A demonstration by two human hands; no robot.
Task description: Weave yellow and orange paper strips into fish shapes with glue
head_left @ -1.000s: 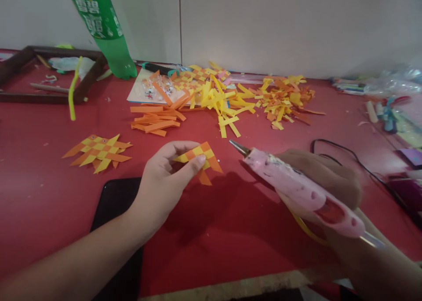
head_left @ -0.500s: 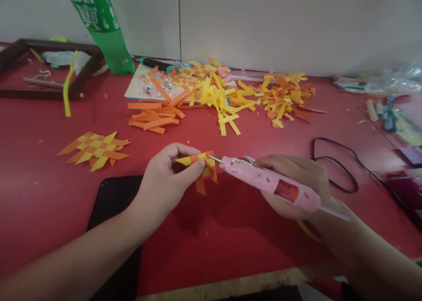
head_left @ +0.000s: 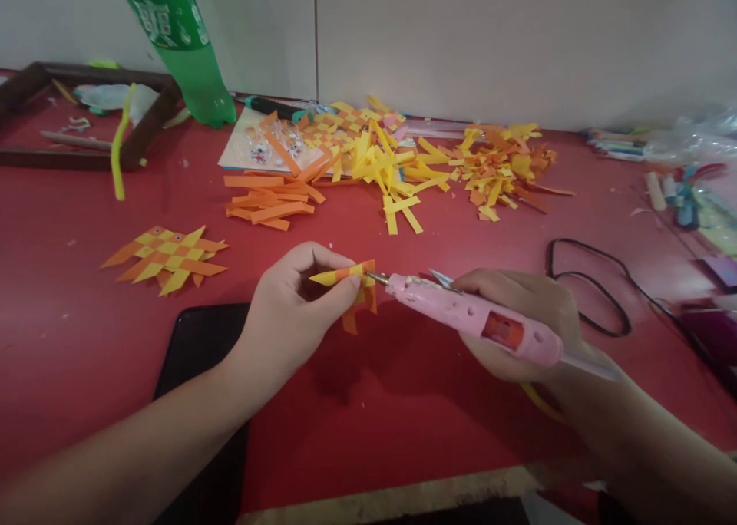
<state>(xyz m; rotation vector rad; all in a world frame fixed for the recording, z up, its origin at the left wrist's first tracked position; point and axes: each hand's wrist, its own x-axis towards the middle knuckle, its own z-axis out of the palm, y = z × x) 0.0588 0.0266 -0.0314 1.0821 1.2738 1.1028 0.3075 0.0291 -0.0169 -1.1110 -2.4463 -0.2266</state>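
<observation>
My left hand point(head_left: 291, 314) pinches a small woven piece of orange and yellow paper strips point(head_left: 351, 283) just above the red table point(head_left: 368, 402). My right hand point(head_left: 521, 321) is wrapped round a pink glue gun point(head_left: 477, 321). Its metal nozzle touches the right side of the woven piece. A finished woven paper fish point(head_left: 166, 258) lies flat to the left of my left hand.
Loose orange strips point(head_left: 268, 201) and heaps of yellow and orange strips point(head_left: 437, 168) lie at the back. A green bottle point(head_left: 184, 49) and a wooden frame point(head_left: 86, 118) stand back left. A black tablet point(head_left: 199, 402) lies under my left forearm. A black cable point(head_left: 599, 287) loops at right.
My right hand swung the glue gun left and down until its nozzle met the woven piece. My left hand has kept its hold on the piece, tilting it slightly.
</observation>
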